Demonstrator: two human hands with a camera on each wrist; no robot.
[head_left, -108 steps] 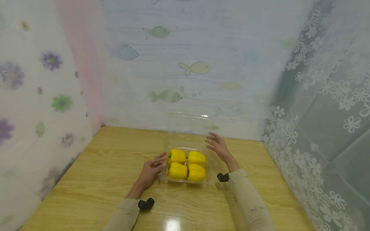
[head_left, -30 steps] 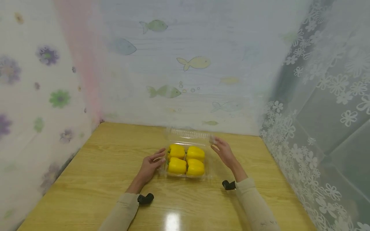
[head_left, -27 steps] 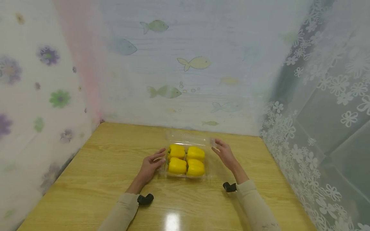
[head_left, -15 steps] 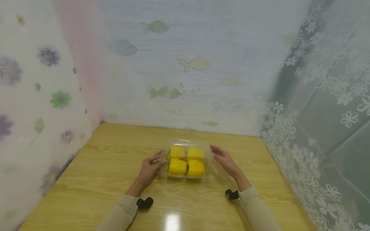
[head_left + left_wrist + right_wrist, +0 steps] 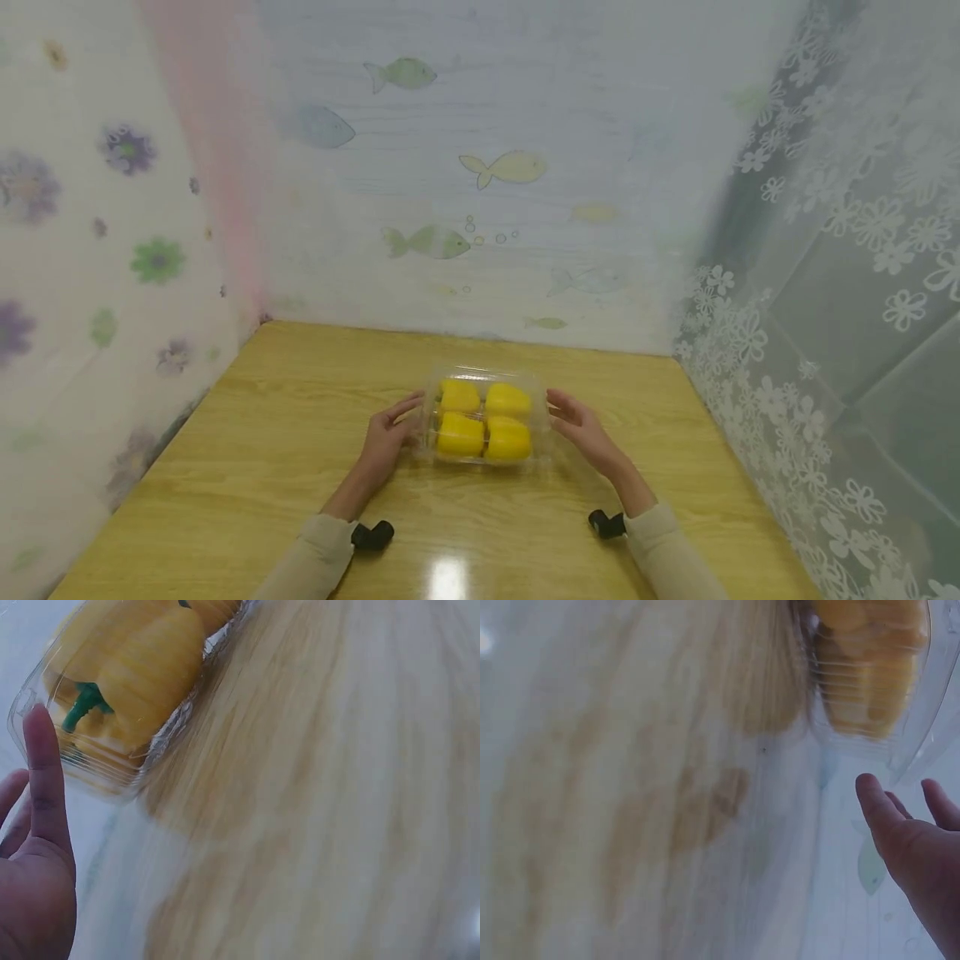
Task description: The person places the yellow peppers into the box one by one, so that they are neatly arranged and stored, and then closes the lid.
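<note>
Clear plastic clamshell box [image 5: 483, 414] sits mid-table [image 5: 247, 467], lid down over four yellow peppers [image 5: 484, 422]. Left hand [image 5: 387, 435] at box's left wall, fingers straight, thumb tip [image 5: 39, 727] touching corner. Right hand [image 5: 580, 422] just beside right wall, fingers relaxed, gripping nothing; contact unclear. Fish-print curtain [image 5: 480, 167] behind.

left hand [image 5: 386, 435], right hand [image 5: 581, 425], fingers seemingly straight
</note>
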